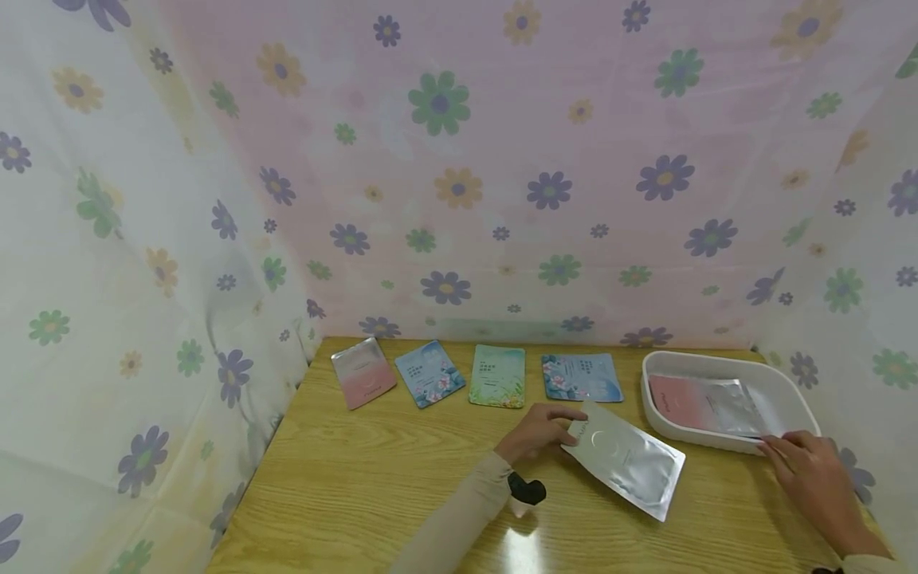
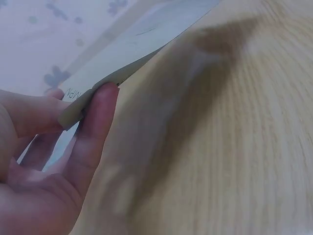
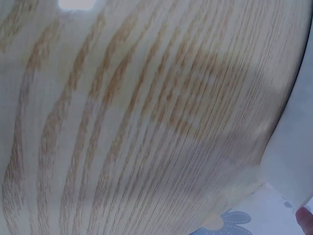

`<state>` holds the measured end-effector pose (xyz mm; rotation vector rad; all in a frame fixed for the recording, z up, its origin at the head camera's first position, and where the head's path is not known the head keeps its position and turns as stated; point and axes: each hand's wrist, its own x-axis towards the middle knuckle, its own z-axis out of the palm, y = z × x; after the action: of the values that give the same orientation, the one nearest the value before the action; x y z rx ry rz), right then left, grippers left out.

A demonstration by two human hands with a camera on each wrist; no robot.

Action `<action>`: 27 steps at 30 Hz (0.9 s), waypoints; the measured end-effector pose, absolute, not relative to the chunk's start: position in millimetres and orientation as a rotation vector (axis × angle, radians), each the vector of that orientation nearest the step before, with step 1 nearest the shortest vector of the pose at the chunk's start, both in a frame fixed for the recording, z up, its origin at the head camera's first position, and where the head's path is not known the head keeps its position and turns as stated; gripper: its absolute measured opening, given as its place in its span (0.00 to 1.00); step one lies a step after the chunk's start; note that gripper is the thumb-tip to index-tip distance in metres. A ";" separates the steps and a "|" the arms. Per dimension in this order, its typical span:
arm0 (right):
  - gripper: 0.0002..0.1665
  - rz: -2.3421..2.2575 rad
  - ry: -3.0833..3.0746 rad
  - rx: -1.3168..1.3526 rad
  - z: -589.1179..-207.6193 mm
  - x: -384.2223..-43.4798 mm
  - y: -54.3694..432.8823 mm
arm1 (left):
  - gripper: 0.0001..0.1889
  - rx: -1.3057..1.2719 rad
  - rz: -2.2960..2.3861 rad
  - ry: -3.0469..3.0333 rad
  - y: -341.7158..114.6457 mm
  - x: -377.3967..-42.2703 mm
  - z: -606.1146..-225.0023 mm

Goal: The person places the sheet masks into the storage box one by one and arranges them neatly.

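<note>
My left hand (image 1: 539,432) pinches one end of a silvery face mask packet (image 1: 631,462), thumb on one side and fingers on the other. In the left wrist view, the packet (image 2: 142,39) slants up above the wood, its edge bent where the fingertips grip it. My right hand (image 1: 814,478) holds the near rim of a white tray (image 1: 806,399) at its right part. A pink and silver packet (image 1: 706,405) lies in this tray. Only a fingertip (image 3: 304,220) against the tray's white wall shows in the right wrist view.
Along the table's back edge lie a pink packet (image 1: 363,373), a blue packet (image 1: 430,373), a green packet (image 1: 497,376) and another blue packet (image 1: 582,377). Flowered cloth (image 1: 502,159) hangs behind and on both sides of the wooden table (image 1: 344,478).
</note>
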<state>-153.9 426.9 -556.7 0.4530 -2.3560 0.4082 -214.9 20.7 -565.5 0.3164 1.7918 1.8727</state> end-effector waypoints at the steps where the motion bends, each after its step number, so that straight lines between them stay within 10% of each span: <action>1: 0.22 0.408 -2.357 0.450 -556.5 -153.9 427.0 | 0.22 0.323 1.871 1.810 18.5 -215.5 -563.6; 10: 0.33 0.407 -2.325 0.480 -557.8 -155.6 428.6 | 0.22 0.315 1.969 1.830 7.1 -220.3 -550.2; 27: 0.22 0.403 -2.338 0.454 -559.5 -155.5 430.0 | 0.23 0.238 2.176 1.672 20.2 -233.0 -521.1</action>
<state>-155.5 430.0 -559.5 0.4539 -2.3380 0.4032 -233.0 20.2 -521.1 0.2384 1.6719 2.1761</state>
